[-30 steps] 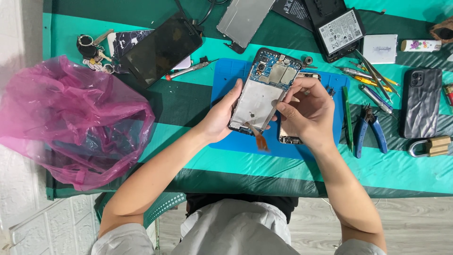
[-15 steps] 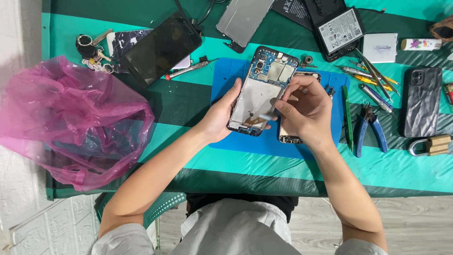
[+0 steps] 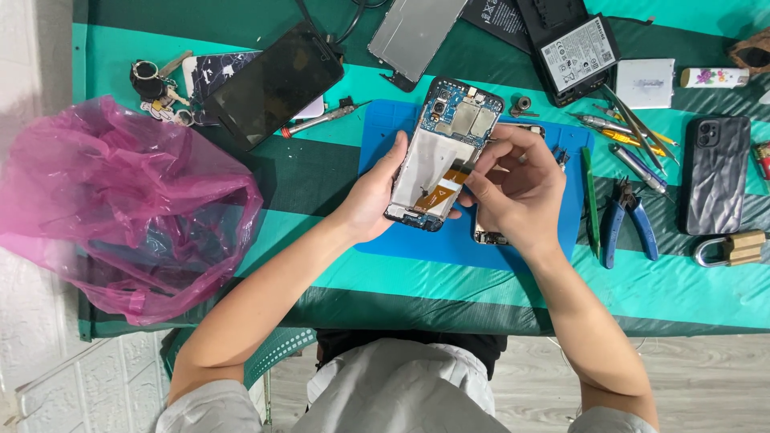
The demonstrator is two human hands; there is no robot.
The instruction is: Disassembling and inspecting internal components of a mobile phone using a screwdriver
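**Opened phone held over a blue mat on a crowded workbench**

A green cloth-covered table (image 3: pixel 481 281) fills the head view. On its left side lies a large crumpled pink plastic bag (image 3: pixel 120 208). In the middle sits a blue work mat (image 3: pixel 417 240), and above the mat's left corner a dark phone screen panel (image 3: pixel 273 84) lies tilted on the cloth, with a grey metal back plate (image 3: pixel 413 32) further up. At the right edge a black phone case (image 3: pixel 718 172) rests flat, with a brass padlock (image 3: pixel 734 248) just below it. Blue-handled pliers (image 3: pixel 630 224) lie just right of the mat, a cluster of screwdrivers and tweezers (image 3: pixel 626 128) above them. A phone battery (image 3: pixel 577 52) lies near the top.

The opened phone (image 3: pixel 445 152), back cover off, is held above the blue mat, tilted, with its circuit board at the far end and a pale empty bay below it. The left hand (image 3: pixel 373 196) wraps the phone's left edge, fingers curled closed around the frame and thumb along the side. The right hand (image 3: pixel 517 184) hovers at the phone's right side, thumb and forefinger pinched tight on an orange flex ribbon (image 3: pixel 445 188) that lies across the lower part of the bay. A second small device shows partly beneath the right hand on the mat; what it is cannot be told.
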